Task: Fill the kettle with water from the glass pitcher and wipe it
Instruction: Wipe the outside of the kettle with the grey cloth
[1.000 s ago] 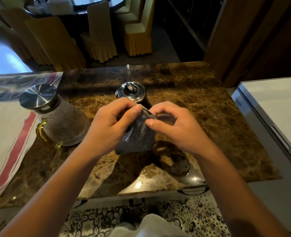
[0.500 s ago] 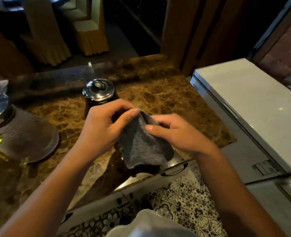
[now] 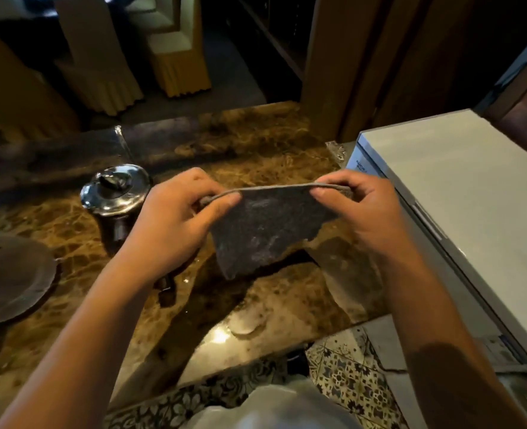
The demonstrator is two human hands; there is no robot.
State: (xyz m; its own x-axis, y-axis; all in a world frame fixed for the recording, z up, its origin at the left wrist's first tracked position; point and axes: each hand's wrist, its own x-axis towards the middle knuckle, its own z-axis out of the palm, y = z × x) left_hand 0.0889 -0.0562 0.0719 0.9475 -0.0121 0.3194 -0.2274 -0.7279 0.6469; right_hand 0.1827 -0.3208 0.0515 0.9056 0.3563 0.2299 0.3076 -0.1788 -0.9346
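A dark grey cloth [image 3: 265, 224] hangs spread out above the brown marble counter [image 3: 256, 150]. My left hand [image 3: 175, 221] pinches its upper left corner and my right hand [image 3: 361, 215] pinches its upper right corner. The steel kettle [image 3: 115, 187], lid on, stands on the counter just left of my left hand. The glass pitcher [image 3: 11, 274] shows only partly at the left edge, its lid out of frame.
A white chest appliance [image 3: 460, 193] stands right of the counter, close to my right wrist. Covered chairs [image 3: 101, 63] stand beyond the counter's far edge. Patterned floor tiles [image 3: 349, 376] show below the counter's near edge.
My hands have drawn apart and pulled the bunched cloth out flat. The view has swung right, so the pitcher slid toward the left edge and the white appliance came nearer.
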